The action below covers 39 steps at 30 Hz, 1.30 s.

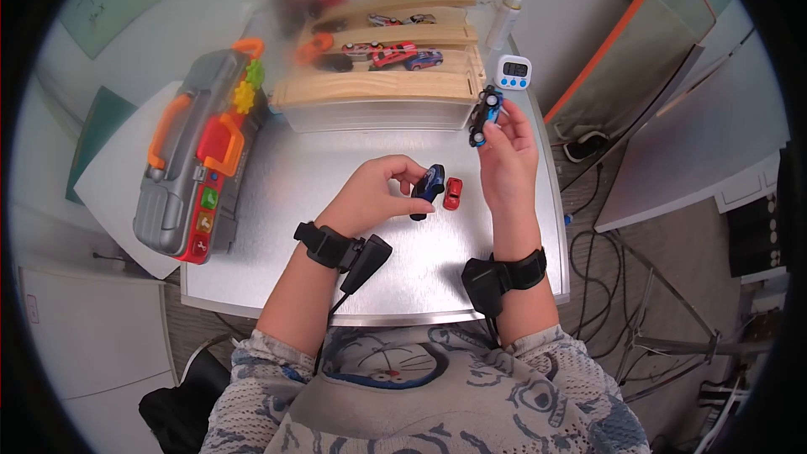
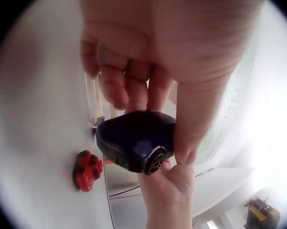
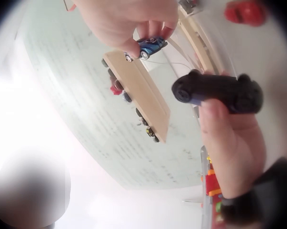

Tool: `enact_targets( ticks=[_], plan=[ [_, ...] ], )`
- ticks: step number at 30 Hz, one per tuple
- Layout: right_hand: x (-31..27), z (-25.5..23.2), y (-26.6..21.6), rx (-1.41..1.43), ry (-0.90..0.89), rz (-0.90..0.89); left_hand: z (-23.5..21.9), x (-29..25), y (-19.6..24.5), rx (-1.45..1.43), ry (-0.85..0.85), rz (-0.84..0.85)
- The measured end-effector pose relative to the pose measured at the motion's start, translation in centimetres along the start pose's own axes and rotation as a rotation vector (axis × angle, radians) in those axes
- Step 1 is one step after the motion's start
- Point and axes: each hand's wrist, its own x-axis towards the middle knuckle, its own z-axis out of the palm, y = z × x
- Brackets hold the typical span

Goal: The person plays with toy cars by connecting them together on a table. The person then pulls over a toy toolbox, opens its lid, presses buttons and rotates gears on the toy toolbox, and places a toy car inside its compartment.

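My left hand (image 1: 370,193) pinches a dark blue toy car (image 1: 432,182) between thumb and fingers, above the silver table. In the right wrist view this car (image 3: 215,90) shows its black underside and wheels. My right hand (image 1: 513,160), raised farther right, holds a smaller blue and black toy car (image 3: 154,46) by thumb and fingertips, wheels turned sideways in the head view. A small red toy car (image 1: 453,193) rests on the table between the two hands, just right of the dark blue one. The left wrist view shows the red car (image 2: 88,171) below the left hand.
Behind the hands, a tiered wooden rack (image 1: 378,87) with several toy cars stands over a clear plastic bin (image 1: 378,115). A white timer (image 1: 513,72) and a spray bottle (image 1: 504,21) are at the back right. A grey toy toolbox (image 1: 189,160) stands left.
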Motion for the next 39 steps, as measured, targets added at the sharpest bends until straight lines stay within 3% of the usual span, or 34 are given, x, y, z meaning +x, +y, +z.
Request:
enact_targets(
  ticks=[5,8,10,12,13,15,18,22,26,27,30,33,37,39],
  plan=[
    [-0.1,0.1,-0.1,0.002,0.008,-0.056,-0.3,0.1,0.2,0.009,-0.039,-0.068],
    [-1.3,1.1,1.7,-0.180,-0.169,0.028,-0.6,0.4,-1.1,-0.122,0.041,0.056],
    [-2.5,2.4,2.5,-0.266,-0.296,0.173,-0.8,0.4,-1.3,-0.452,0.278,0.108],
    [-3.1,2.9,3.2,-0.341,-0.349,0.310,-2.0,0.7,-2.6,-0.506,0.608,0.240],
    [-3.3,3.0,3.5,-0.348,-0.383,0.309,-2.6,0.7,-2.8,-0.505,0.607,0.242],
    [-3.5,3.4,3.3,-0.353,-0.383,0.323,-3.7,0.7,-3.0,-0.731,0.912,0.378],
    [-3.3,3.2,3.3,-0.363,-0.380,0.341,-4.2,0.5,-3.6,-0.756,0.959,0.415],
    [-3.0,3.0,3.0,-0.358,-0.354,0.316,-2.8,0.8,-3.2,-0.716,0.910,0.386],
    [-2.5,2.3,2.7,-0.283,-0.324,0.268,-1.3,0.8,-3.2,-0.140,0.402,0.141],
    [-2.3,2.2,2.4,-0.219,-0.260,0.212,-1.0,0.8,-2.5,-0.332,0.206,0.056],
    [-1.6,1.5,1.8,-0.140,-0.153,0.140,-0.5,0.6,-1.8,-0.173,0.088,0.023],
    [-1.1,1.1,1.4,-0.121,-0.078,0.105,-0.6,0.7,-1.9,-0.209,0.122,0.018],
    [-1.8,1.6,1.9,-0.177,-0.116,0.094,-0.9,0.8,-2.3,-0.382,0.171,0.035],
    [-2.3,2.2,2.4,-0.248,-0.290,0.181,-1.0,0.7,-2.2,-0.445,0.241,0.076]
  ],
)
